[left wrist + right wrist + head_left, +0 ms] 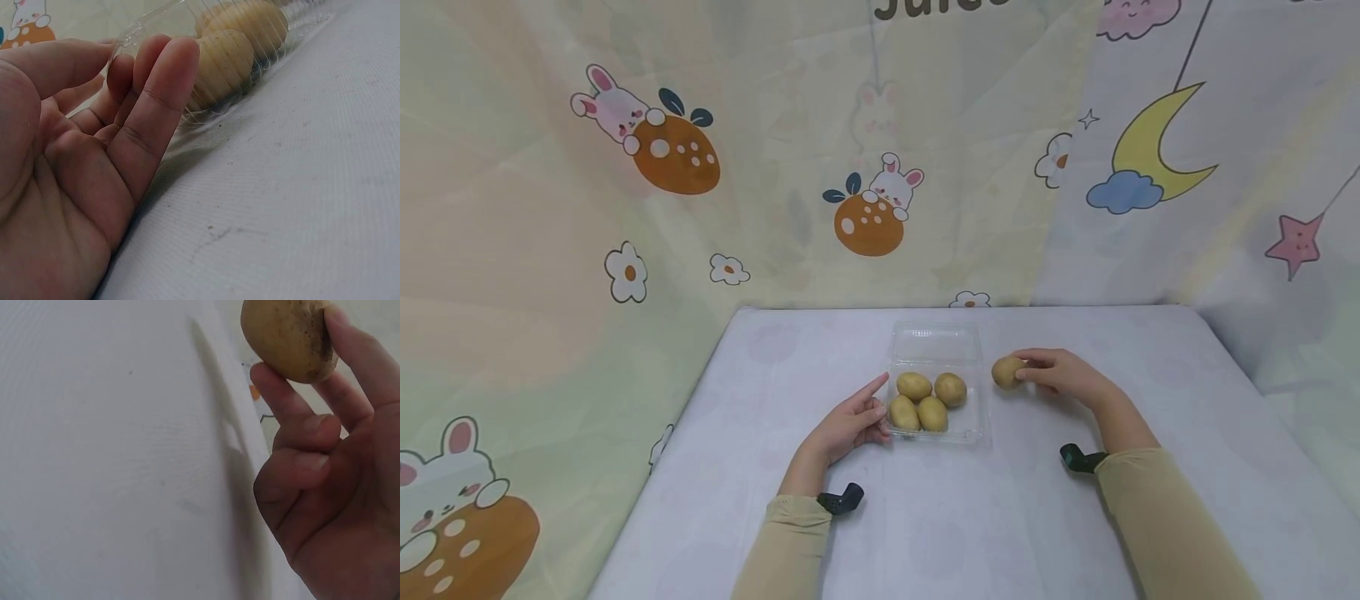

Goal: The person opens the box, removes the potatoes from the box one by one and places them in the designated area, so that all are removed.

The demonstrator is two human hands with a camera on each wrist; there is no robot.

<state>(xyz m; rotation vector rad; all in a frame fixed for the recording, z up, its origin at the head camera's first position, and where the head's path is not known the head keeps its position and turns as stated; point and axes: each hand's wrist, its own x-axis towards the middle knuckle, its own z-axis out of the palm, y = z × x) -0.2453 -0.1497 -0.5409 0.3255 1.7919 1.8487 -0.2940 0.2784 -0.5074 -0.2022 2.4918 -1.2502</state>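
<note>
1. The right hand [1070, 379] pinches a potato [1007, 372] between thumb and fingertips, its last two fingers curled toward the palm. A light, even pinch should suit something round that could roll.
2. That potato is at three o'clock of the clear box [967, 418], just beside it.
3. The left hand [848, 423] is at eight o'clock of the box, index finger straight, the others loosely bent at its side; no pinch is plain. Gentle pressure there should steady the thin plastic without denting it.
4. Four other potatoes [951, 389] lie inside; the lid [935, 343] is open at twelve o'clock above the tabletop [925, 525].
5. Only the right wrist view shows the dark patch [322, 337] by the thumb; the left wrist view shows the box's ribs closely; only the head view shows all five potatoes.
</note>
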